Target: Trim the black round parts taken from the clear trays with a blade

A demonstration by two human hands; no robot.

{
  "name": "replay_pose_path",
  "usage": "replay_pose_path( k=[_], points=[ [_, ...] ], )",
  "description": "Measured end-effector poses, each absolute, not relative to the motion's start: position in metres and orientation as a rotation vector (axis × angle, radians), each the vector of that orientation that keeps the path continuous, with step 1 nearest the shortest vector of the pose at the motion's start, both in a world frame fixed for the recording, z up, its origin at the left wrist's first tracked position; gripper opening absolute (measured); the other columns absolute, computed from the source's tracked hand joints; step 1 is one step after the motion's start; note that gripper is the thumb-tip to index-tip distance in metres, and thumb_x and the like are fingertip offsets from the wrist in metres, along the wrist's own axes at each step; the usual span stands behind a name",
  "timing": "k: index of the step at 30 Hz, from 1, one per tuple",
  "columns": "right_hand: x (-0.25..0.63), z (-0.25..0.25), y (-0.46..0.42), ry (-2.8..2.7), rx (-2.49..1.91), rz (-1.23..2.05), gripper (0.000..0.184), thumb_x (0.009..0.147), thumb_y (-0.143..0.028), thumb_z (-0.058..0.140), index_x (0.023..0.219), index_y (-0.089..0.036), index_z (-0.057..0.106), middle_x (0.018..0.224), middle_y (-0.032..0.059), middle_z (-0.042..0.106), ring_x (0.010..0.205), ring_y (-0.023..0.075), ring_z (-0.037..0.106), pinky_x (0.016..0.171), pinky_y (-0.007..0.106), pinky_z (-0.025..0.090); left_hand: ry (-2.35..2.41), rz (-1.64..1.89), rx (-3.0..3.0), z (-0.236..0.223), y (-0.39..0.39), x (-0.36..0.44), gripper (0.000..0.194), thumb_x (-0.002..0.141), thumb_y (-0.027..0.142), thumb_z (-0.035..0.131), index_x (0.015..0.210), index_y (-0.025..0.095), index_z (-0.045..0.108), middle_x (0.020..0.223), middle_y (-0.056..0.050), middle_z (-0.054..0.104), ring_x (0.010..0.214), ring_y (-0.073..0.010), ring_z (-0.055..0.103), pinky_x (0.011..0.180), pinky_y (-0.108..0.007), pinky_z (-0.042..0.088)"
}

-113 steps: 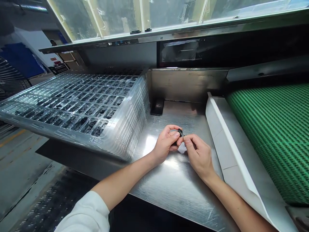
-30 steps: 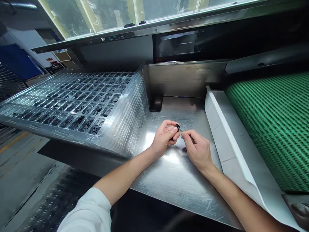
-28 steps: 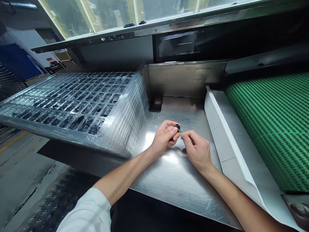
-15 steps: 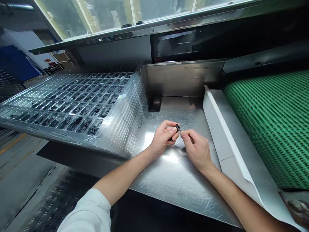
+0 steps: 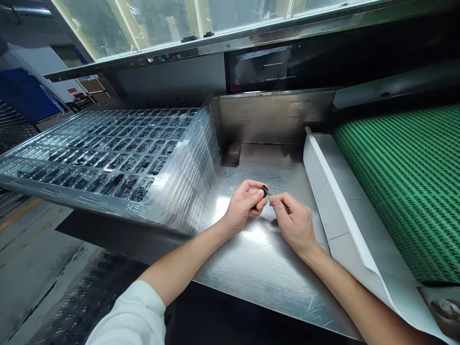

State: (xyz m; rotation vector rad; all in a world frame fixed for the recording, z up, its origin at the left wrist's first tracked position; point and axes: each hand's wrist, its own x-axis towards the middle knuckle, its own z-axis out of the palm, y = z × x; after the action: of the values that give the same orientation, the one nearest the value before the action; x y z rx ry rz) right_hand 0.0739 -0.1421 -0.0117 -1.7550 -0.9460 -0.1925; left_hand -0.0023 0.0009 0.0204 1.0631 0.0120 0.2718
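**small black part (image 5: pixel 265 190) held between two hands over a steel bench**

the small black part is gripped by the closed thumb and fingers of the left hand (image 5: pixel 244 206), above a stainless steel bench (image 5: pixel 258 282). a thin silvery tip (image 5: pixel 270 195) projecting from it is pinched by the closed fingertips of the right hand (image 5: pixel 294 223). to the left, a stack of clear plastic trays (image 5: pixel 190 177) is set on the bench, its pockets filled with round black parts (image 5: pixel 140 194). to the right, a green belt (image 5: pixel 406 191) is bordered by a folded white liner (image 5: pixel 334 206). a dark block (image 5: pixel 230 154) is placed at the back of the bench. the left forearm emerges from a white sleeve (image 5: pixel 129 311).
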Motion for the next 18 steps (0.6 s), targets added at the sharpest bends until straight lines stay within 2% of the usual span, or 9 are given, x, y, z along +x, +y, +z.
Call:
replay_pose_path(
  k=[18],
  points=[
    [0.0742,-0.0149,-0.1421,-0.989,-1.727,-0.21,0.039,0.113,-0.047,0.053,0.085,-0.022,0.064,0.066,-0.0051,0.053,0.056,0.0148,0.045,0.057,0.029,0.033,0.005,0.234,1.063,0.0182,0.0014,-0.0011,0.052,0.082,0.052,0.083,0.105,0.017,0.053,0.06,0.007,0.049,0.047,-0.0039,0.028,0.044,-0.018,0.016]
  ],
)
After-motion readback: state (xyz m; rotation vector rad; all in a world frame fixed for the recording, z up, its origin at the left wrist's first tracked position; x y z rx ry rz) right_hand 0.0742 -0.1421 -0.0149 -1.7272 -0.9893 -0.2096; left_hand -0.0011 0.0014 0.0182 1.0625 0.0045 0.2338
